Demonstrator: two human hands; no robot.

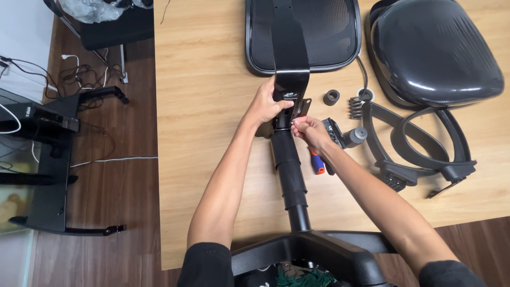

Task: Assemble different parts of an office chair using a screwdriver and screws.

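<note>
Fingers of the left hand [268, 103] are closed around the black backrest bracket [290, 85] at frame centre, while the right hand [311, 132] is pinched shut on something small, likely a screw, at the metal plate [303, 108] just below. The gas-lift column [289, 170] is seen running down toward the star base [313, 252] at bottom centre. Fastening of the bracket appears in hand; steady alignment seems called for. A mesh backrest [329, 32] and seat cushion [435, 50] are laid at upper right.

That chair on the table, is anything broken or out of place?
Nothing looks damaged. The chair is simply in pieces: mesh backrest, seat cushion and armrest frame lie apart on the wooden table, while the left hand grips the back bracket.
</note>
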